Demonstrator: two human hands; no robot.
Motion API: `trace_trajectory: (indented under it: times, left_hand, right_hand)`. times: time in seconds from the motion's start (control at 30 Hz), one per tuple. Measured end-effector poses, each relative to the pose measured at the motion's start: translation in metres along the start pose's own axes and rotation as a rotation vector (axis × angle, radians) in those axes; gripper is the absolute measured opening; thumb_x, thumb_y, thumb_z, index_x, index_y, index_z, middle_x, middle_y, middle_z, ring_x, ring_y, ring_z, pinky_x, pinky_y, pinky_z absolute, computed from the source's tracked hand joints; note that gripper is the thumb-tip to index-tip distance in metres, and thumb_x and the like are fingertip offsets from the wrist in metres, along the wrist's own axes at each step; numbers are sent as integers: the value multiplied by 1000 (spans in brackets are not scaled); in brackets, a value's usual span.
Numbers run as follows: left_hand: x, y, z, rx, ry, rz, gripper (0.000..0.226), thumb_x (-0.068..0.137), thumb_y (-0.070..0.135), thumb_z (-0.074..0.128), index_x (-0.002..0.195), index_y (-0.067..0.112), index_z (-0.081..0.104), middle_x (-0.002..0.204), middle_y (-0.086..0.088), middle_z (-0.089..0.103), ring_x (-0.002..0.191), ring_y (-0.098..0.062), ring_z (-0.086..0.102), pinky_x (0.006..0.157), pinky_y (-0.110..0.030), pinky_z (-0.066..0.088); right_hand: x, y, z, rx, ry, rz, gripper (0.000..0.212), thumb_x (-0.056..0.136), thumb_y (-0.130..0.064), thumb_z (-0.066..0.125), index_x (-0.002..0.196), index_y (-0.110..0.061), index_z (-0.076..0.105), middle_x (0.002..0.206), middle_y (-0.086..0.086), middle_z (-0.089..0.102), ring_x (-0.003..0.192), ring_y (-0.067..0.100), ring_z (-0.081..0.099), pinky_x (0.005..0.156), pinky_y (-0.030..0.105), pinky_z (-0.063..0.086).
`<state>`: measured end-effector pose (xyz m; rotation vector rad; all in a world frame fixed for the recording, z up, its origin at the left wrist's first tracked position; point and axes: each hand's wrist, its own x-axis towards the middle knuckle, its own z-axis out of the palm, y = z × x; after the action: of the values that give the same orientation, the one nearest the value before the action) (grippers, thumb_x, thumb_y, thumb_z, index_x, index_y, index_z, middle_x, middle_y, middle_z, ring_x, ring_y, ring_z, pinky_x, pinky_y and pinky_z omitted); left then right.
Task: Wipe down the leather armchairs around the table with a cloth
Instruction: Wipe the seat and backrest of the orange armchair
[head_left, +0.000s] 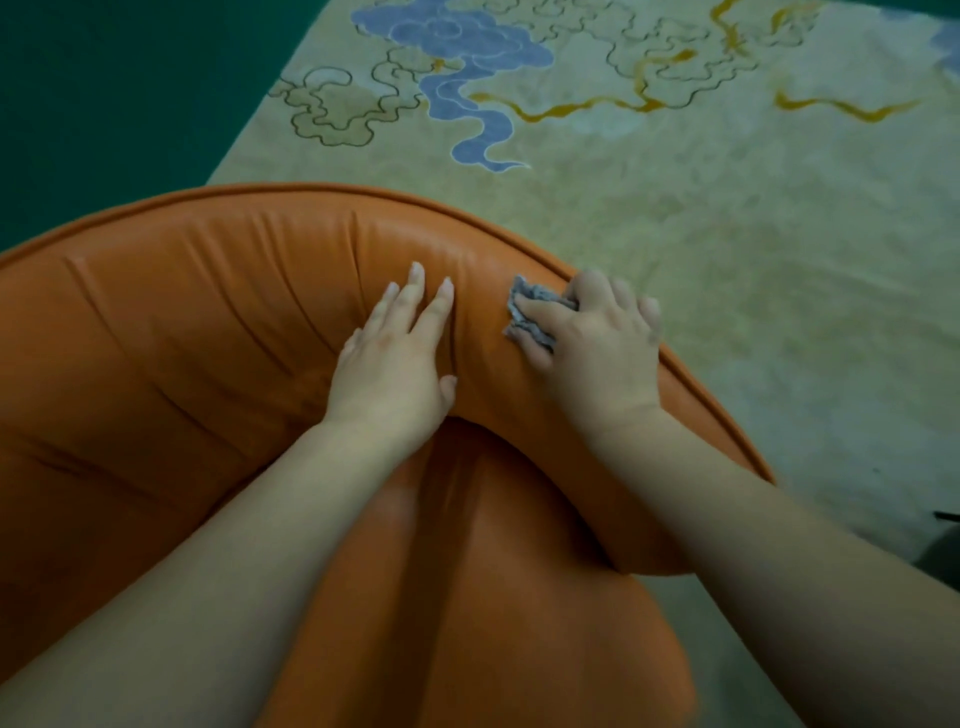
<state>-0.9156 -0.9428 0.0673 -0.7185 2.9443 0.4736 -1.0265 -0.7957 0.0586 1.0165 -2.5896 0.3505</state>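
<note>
An orange leather armchair (197, 322) fills the lower left, its curved padded back and arm sweeping round to the right. My left hand (395, 358) lies flat with straight fingers on the inside of the padded back. My right hand (597, 338) grips a crumpled grey cloth (530, 312) and presses it against the padded top of the chair, near the piped outer edge. Most of the cloth is hidden under my fingers. The seat cushion (493, 597) shows between my forearms.
A pale yellow rug (727, 234) with blue cloud shapes and gold lines covers the floor beyond and to the right of the chair. Dark green floor (104, 104) lies at the upper left. A dark object (943, 551) sits at the right edge.
</note>
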Motion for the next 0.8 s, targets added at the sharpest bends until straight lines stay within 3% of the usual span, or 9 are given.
trace_trajectory:
  times: [0.2, 0.3, 0.5, 0.63, 0.8]
  left_hand:
    - [-8, 13, 3, -118, 19, -38, 80, 88, 33, 61, 153, 28, 13, 161, 5, -1, 148, -19, 3, 117, -43, 20]
    - [-16, 27, 10, -91, 15, 11, 79, 89, 31, 60, 153, 28, 12, 161, 4, -3, 148, -20, 1, 117, -43, 20]
    - [-15, 40, 19, -130, 8, -3, 82, 89, 29, 61, 153, 30, 10, 161, 0, -7, 147, -23, 3, 116, -43, 23]
    - [-16, 38, 24, -109, 17, 8, 85, 88, 27, 62, 153, 31, 8, 161, 0, -7, 147, -23, 3, 117, -43, 22]
    - [-14, 37, 25, -105, 20, 26, 87, 85, 27, 64, 153, 29, 9, 161, -3, -6, 147, -25, 4, 116, -40, 20]
  right_hand:
    - [-64, 25, -27, 27, -41, 66, 27, 83, -45, 56, 97, -30, 73, 81, 4, 48, 75, 28, 47, 67, 32, 20]
    - [-46, 26, -36, 117, 3, 80, 30, 82, -49, 54, 94, -30, 74, 81, 5, 51, 75, 29, 50, 67, 35, 28]
    - [-24, 49, -20, 28, 15, 51, 34, 76, -57, 57, 96, -33, 73, 83, 7, 52, 78, 32, 52, 67, 29, 9]
    - [-76, 62, -33, 1, 50, 81, 27, 79, -50, 63, 98, -33, 72, 84, 6, 53, 78, 29, 48, 67, 35, 25]
    - [-131, 72, -34, -70, 35, 7, 27, 79, -48, 64, 100, -33, 72, 84, 5, 55, 78, 25, 41, 64, 35, 26]
